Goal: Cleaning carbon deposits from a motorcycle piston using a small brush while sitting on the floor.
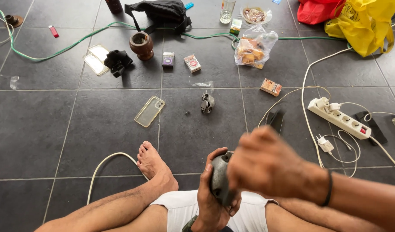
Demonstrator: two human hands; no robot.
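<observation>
I sit cross-legged on a dark tiled floor. My left hand point(210, 197) grips a grey rounded device point(220, 178), like a game controller shell, held upright over my lap. My right hand point(270, 165) is blurred, fingers bunched, pressed against the right side of that grey device. Whether it holds a small tool is hidden. A small dark grey part point(207, 103) lies on the floor ahead, with a tiny piece point(187, 113) beside it.
A clear phone case point(149, 111) lies ahead left. A white power strip point(339, 117) with chargers and cables is at right. Further off are a brown cup point(142, 45), small boxes point(192, 63), a snack bag point(253, 47), black bag point(161, 10), yellow bag point(365, 23), green cable point(68, 45).
</observation>
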